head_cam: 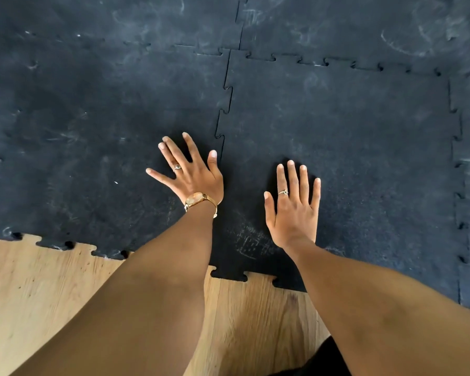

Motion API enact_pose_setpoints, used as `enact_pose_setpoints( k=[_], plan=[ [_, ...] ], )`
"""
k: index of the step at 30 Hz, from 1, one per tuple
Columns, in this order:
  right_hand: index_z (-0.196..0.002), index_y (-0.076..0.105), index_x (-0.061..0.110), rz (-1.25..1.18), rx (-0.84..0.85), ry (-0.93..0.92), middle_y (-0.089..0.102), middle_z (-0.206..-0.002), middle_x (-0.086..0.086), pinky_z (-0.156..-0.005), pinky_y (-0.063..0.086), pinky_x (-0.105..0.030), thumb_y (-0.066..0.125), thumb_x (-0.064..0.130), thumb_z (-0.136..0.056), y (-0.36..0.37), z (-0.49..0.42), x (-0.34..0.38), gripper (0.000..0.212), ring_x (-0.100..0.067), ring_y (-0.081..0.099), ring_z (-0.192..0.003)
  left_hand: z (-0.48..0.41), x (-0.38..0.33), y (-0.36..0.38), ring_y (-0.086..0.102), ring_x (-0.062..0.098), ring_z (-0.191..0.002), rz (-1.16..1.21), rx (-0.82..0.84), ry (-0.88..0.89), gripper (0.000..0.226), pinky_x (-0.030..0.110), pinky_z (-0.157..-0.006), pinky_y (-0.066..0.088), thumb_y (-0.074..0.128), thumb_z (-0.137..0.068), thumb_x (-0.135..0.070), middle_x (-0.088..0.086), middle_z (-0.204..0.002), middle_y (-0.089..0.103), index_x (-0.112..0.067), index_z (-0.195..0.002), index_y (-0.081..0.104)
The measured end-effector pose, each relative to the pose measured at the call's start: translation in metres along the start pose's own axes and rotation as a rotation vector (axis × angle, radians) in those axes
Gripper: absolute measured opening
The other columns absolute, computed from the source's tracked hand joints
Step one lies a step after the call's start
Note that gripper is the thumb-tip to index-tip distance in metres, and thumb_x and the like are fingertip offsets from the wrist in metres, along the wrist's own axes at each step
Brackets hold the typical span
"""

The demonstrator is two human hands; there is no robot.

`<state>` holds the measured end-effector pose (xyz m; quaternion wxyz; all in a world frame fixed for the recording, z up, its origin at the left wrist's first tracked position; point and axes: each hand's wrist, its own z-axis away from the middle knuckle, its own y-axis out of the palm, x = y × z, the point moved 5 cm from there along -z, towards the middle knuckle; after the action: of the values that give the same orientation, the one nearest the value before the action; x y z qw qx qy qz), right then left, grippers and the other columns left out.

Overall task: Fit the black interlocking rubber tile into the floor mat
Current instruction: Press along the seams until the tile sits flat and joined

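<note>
We see two bare forearms, no sleeves on either. Our left hand (194, 175) wears a ring (177, 167) with a small dark stone on one finger, and at the wrist sits a gold-toned watch (195, 199) — round pale dial, slim metal band. Our right hand (293, 207) carries a thin ring (283, 192) with a small setting. Nails on both hands are short and unpainted — pale at the tips.
</note>
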<state>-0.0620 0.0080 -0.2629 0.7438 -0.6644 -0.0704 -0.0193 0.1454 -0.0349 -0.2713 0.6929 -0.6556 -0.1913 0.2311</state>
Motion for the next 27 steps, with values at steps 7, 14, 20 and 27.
enact_pose_setpoints(
  k=[7,14,20,27],
  plan=[
    [-0.155,0.018,0.017,-0.006,0.000,0.002,0.019,-0.162,-0.007,-0.121,0.010,-0.054,0.016,0.048,-0.100,0.000,0.000,0.000,0.063,-0.029,0.011,-0.151,-0.002,-0.006,-0.002,-0.001,0.035,-0.149,0.014,0.048,0.101,0.063,0.076,-0.106,-0.001,0.004,-0.097,-0.047,0.014,-0.161,0.009,-0.022,-0.155,0.007],
    [-0.155,0.020,0.017,-0.037,-0.024,-0.009,0.020,-0.162,-0.006,-0.121,0.010,-0.053,0.017,0.049,-0.100,-0.003,0.002,-0.001,0.063,-0.028,0.012,-0.151,0.000,-0.008,-0.008,-0.006,0.033,-0.149,0.013,0.095,0.123,0.060,0.072,-0.109,-0.002,0.013,-0.102,-0.046,0.014,-0.162,0.000,-0.021,-0.155,0.001],
    [-0.156,0.017,0.019,-0.043,-0.011,-0.012,0.016,-0.163,-0.003,-0.122,0.005,-0.052,0.015,0.049,-0.100,-0.001,0.001,-0.002,0.063,-0.026,0.008,-0.151,0.046,0.007,-0.010,-0.004,0.030,-0.149,0.123,0.114,0.276,0.062,0.053,-0.119,-0.002,0.017,-0.104,-0.042,0.014,-0.162,0.000,-0.011,-0.155,0.004],
    [-0.156,0.014,0.018,-0.014,0.001,-0.002,0.011,-0.164,-0.003,-0.122,0.004,-0.051,0.011,0.049,-0.101,0.000,0.002,-0.001,0.064,-0.025,0.004,-0.152,0.077,0.018,-0.007,0.005,0.033,-0.149,0.048,0.032,0.303,0.064,0.056,-0.118,0.000,0.016,-0.100,-0.047,0.017,-0.162,0.006,-0.016,-0.156,0.010]
  ],
)
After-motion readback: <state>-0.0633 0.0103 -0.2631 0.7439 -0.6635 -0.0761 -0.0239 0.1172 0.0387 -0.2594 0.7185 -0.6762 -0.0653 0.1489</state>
